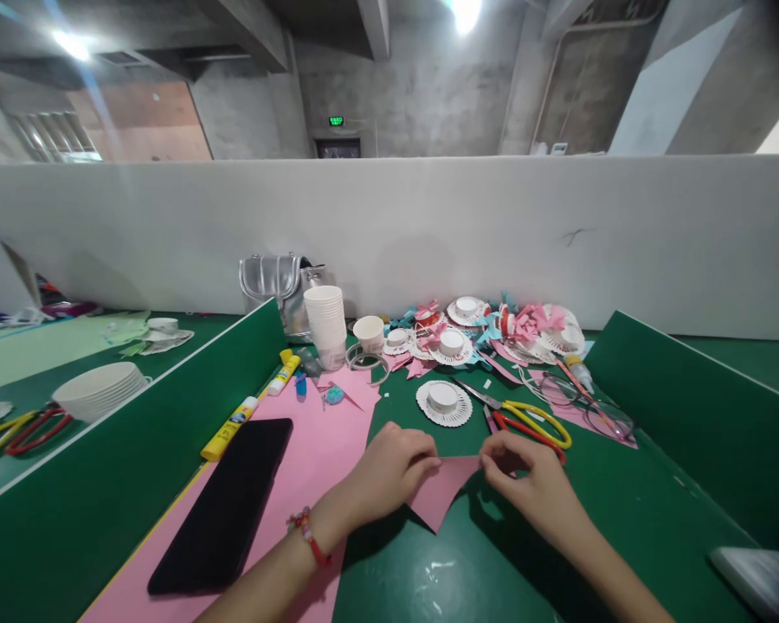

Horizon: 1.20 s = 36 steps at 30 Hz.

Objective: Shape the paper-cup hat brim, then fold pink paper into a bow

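My left hand (383,472) and my right hand (525,472) each pinch an upper corner of a small pink paper piece (445,491), which hangs point-down over the green table (493,562). Both hands have their fingers closed on the paper. A red bead bracelet sits on my left wrist. Just beyond my right hand lie yellow-handled scissors (536,415) and red-handled scissors (525,431). A white paper hat made from a cup and plate (443,401) stands behind the pink piece.
A black phone (227,510) lies on a large pink sheet (299,484) at my left, beside a yellow glue stick (227,430). Stacked paper cups (325,327), a silver bag (276,281) and several finished paper hats (493,333) sit at the back. Green dividers stand on both sides.
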Available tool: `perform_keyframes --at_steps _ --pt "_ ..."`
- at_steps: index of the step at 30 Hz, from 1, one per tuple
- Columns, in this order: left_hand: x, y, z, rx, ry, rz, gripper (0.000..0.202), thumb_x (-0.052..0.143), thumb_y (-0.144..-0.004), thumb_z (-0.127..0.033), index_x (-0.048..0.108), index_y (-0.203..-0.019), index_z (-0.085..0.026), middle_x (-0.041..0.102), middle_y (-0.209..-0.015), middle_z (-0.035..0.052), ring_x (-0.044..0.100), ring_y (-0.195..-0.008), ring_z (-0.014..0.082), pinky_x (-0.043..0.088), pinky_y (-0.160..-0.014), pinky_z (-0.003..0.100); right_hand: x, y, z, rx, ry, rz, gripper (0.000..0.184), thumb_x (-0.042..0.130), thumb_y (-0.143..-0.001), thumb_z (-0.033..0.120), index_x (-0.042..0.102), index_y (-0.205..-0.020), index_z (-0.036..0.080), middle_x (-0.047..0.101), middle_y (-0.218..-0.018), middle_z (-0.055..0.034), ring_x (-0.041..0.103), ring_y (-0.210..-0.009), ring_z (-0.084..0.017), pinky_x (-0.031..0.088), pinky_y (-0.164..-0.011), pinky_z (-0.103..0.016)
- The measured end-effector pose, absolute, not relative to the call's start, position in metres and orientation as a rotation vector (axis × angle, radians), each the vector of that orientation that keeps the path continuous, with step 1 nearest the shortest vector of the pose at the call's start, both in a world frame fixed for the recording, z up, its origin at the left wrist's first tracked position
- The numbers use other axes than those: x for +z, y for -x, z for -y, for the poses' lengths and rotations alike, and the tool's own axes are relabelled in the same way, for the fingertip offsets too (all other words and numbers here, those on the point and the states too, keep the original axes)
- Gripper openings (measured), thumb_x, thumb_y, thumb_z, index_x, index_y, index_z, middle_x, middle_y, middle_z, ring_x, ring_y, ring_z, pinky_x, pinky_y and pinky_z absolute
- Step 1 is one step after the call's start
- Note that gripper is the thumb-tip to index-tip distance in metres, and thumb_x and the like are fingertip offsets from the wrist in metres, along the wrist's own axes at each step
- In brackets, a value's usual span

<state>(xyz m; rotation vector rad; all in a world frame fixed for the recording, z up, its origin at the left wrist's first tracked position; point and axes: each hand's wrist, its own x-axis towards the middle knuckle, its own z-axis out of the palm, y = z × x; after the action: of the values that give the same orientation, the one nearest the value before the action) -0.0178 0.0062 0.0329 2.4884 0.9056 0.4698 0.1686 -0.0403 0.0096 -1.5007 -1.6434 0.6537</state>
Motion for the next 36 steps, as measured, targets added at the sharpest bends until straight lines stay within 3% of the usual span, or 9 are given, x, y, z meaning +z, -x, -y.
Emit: perform_keyframes --at_steps 7,13,17,22,27,32,36 --pt "0.033 0.025 -0.014 0.531 -2.1 -0.96 0.02 0.043 -0.078 -0.02 0.054 -0.063 -0.014 0.051 -0.06 -0.0024 0.044 -0.059 0.0102 0.033 -0.054 0.02 0.008 -0.174 0.038 0.661 1.56 1.419 0.017 0.05 -0.068 0.034 0.051 -0.061 0.018 0.05 -0.052 0.0012 0.048 -0.049 -0.013 0.04 -0.048 -0.024" --pt "0.028 0.013 -0.01 0.738 -1.86 -1.015 0.019 0.039 -0.079 -0.019 0.057 -0.074 -0.014 0.056 -0.072 0.001 0.05 -0.069 0.0132 0.04 -0.063 0.023 0.002 -0.16 0.04 1.167 1.411 1.381 0.034 0.049 -0.071 0.048 0.057 -0.073 0.016 0.058 -0.064 -0.0022 0.051 -0.048 -0.011 0.041 -0.045 -0.023" --pt "0.018 0.007 -0.009 0.805 -1.72 -1.035 0.019 0.04 -0.077 -0.014 0.056 -0.088 -0.013 0.058 -0.082 0.0033 0.053 -0.076 0.0147 0.042 -0.07 0.027 -0.002 -0.152 0.043 1.358 1.348 1.294 0.028 0.056 -0.067 0.044 0.054 -0.063 0.016 0.052 -0.049 0.0036 0.05 -0.044 -0.01 0.039 -0.042 -0.02" --pt "0.015 0.003 0.001 0.744 -1.754 -1.007 0.04 0.05 -0.072 -0.016 0.046 -0.111 -0.016 0.053 -0.108 0.0067 0.048 -0.098 0.019 0.036 -0.087 0.034 -0.002 -0.153 0.042 1.295 1.365 1.261 0.027 0.059 -0.065 0.04 0.052 -0.056 0.016 0.048 -0.043 0.0054 0.044 -0.039 -0.008 0.036 -0.041 -0.02" --pt "0.016 -0.001 0.011 0.684 -1.818 -0.921 0.092 0.073 -0.05 -0.02 0.025 -0.128 -0.019 0.033 -0.13 0.0107 0.031 -0.117 0.027 0.026 -0.097 0.04 -0.001 -0.154 0.042 1.182 1.358 1.343 0.025 0.06 -0.065 0.037 0.05 -0.055 0.016 0.048 -0.045 0.0052 0.042 -0.04 -0.008 0.033 -0.041 -0.02" --pt "0.021 0.0 0.013 0.708 -1.78 -0.809 0.088 0.07 -0.056 -0.018 0.022 -0.13 -0.022 0.033 -0.131 0.0075 0.032 -0.118 0.0234 0.024 -0.098 0.037 0.004 -0.149 0.046 1.135 1.342 1.386 0.027 0.062 -0.063 0.035 0.046 -0.052 0.017 0.049 -0.047 0.0044 0.043 -0.044 -0.009 0.032 -0.043 -0.02" --pt "0.028 0.003 0.013 0.627 -1.625 -0.774 0.088 0.072 -0.055 -0.022 0.024 -0.129 -0.02 0.042 -0.124 0.0088 0.04 -0.111 0.0238 0.033 -0.092 0.036 0.005 -0.15 0.046 1.101 1.335 1.376 0.032 0.057 -0.068 0.04 0.042 -0.05 0.018 0.044 -0.043 0.006 0.04 -0.041 -0.008 0.03 -0.042 -0.02"
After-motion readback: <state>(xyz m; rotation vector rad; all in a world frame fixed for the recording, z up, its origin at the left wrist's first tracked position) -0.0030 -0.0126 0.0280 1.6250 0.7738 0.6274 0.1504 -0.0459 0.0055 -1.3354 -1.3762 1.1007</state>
